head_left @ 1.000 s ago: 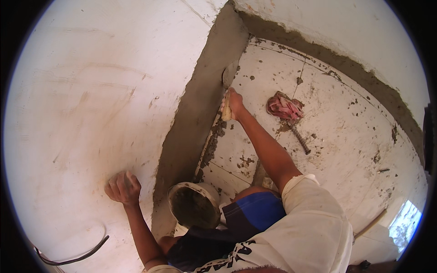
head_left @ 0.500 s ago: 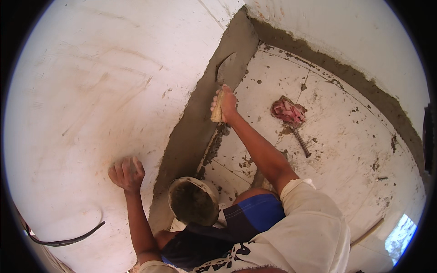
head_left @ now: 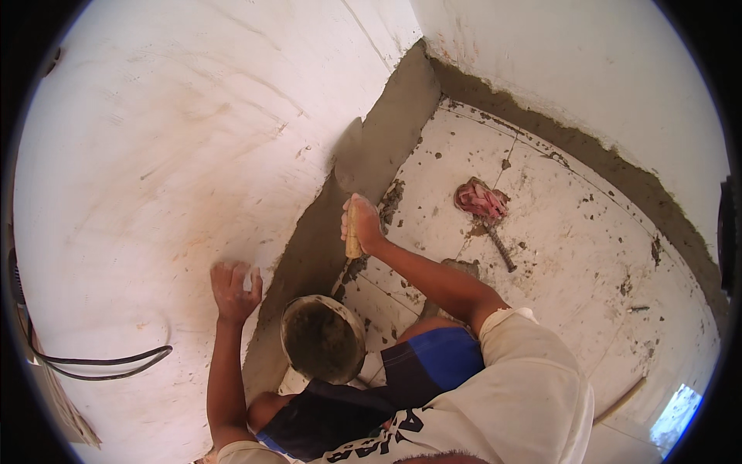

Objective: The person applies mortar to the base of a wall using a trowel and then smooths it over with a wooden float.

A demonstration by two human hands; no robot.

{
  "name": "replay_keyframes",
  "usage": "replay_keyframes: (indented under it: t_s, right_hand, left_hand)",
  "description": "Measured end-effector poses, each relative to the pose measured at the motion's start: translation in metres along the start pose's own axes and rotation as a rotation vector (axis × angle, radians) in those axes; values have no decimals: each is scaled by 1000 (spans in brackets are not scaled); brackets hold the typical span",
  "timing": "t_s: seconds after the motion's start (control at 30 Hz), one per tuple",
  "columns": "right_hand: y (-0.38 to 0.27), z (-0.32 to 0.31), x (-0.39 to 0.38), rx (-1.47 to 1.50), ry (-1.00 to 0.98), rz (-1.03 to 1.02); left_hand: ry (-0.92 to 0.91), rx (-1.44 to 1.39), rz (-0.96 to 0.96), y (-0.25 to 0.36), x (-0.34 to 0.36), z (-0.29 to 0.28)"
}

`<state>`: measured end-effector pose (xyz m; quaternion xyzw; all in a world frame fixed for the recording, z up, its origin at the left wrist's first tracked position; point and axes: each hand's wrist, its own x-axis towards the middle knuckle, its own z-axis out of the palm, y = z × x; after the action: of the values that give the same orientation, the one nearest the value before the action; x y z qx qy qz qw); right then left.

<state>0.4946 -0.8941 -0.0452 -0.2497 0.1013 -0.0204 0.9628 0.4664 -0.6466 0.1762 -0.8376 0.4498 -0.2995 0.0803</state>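
Note:
In my right hand [head_left: 365, 224] is a trowel [head_left: 349, 164], gripped by its pale wooden handle. Its blade lies against the upper edge of the grey mortar band [head_left: 305, 240] along the foot of the left wall. My left hand [head_left: 234, 292] rests on the white wall [head_left: 178, 193] left of that band, thumb apart from the fingers and nothing held. Close in front of my knees stands a round bucket [head_left: 361, 329] with grey mortar inside.
On the tiled floor [head_left: 556, 240], strewn with mortar crumbs, lie a crumpled reddish cloth [head_left: 481, 199] and a ribbed metal rod [head_left: 502, 249]. Another mortar band [head_left: 556, 120] runs along the right wall's foot. A black cable [head_left: 108, 370] hangs at the lower left.
My right hand has drawn the trowel back toward me along the band, its blade now at the upper edge. My left hand has shifted slightly on the wall, its fingers less curled.

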Motion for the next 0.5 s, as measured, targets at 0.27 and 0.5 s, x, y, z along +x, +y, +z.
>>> replay_keyframes:
  t_s: [0.27,0.5]
  right_hand:
    - [-43,-18,29,42,87,23]
    - [-11,-29,-77,-424,-229,57]
  left_hand:
    - [-658,-532,-689,38,-152,-6]
    - [-712,-461,-1012,52,-300,38]
